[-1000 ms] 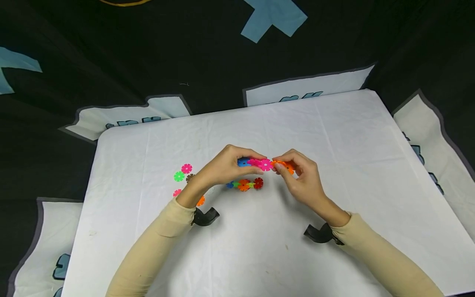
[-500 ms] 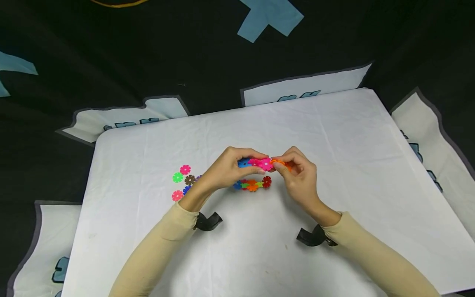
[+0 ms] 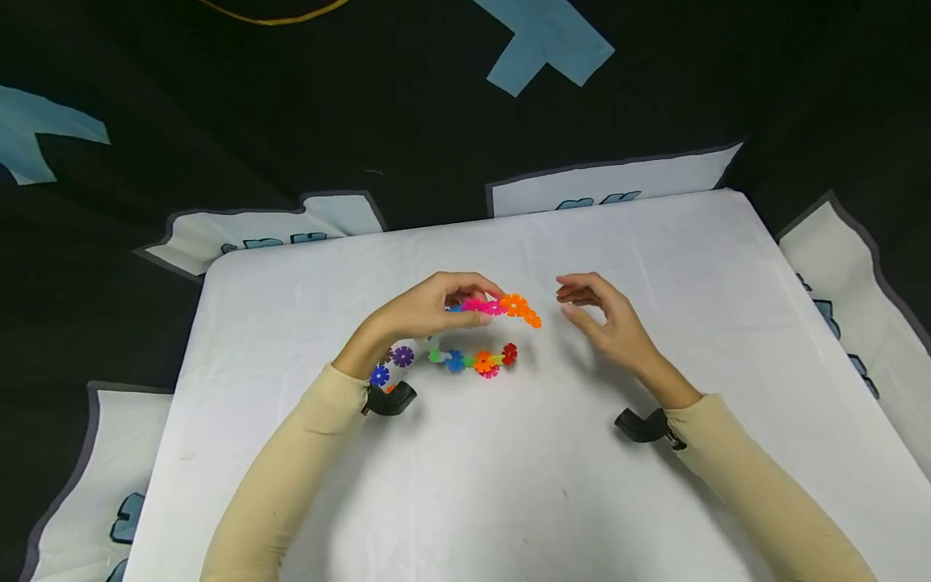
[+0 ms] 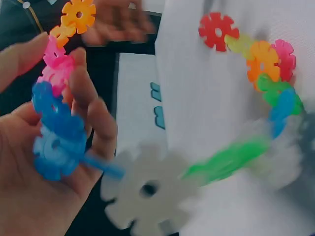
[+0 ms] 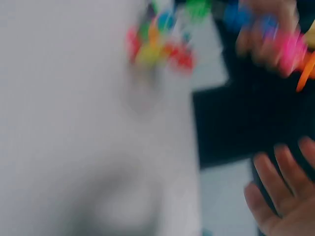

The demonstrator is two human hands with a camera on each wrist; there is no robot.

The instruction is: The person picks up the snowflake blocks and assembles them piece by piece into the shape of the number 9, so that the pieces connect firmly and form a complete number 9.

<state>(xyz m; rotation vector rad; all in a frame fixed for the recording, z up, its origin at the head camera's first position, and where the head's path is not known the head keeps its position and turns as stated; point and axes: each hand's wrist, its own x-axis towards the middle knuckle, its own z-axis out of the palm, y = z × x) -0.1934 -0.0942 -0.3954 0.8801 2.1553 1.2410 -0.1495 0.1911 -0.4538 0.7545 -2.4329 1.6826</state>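
Observation:
My left hand (image 3: 429,307) pinches a chain of flower-shaped interlocking discs by its pink discs (image 4: 56,73). Beyond the fingertips, an orange disc (image 3: 514,305) and another orange one stick out towards the right. In the left wrist view, blue discs (image 4: 59,142) lie along the palm. From them the chain appears to run on through a large white disc (image 4: 157,169) and a green one (image 4: 229,160). It continues to an orange disc (image 4: 263,61) and a red end disc (image 4: 219,32). Apart from the chain, my right hand (image 3: 607,323) hovers with loosely bent fingers, holding nothing.
Loose discs, among them a purple one (image 3: 402,356) and a blue one (image 3: 380,374), lie by the left wrist, partly hidden by it. A white cloth covers the table (image 3: 465,485). Dark curtain (image 3: 407,105) hangs behind the far edge.
My right hand has let go of the orange end of the chain and moved off to the right. The left hand has shifted left and slightly away, carrying the chain.

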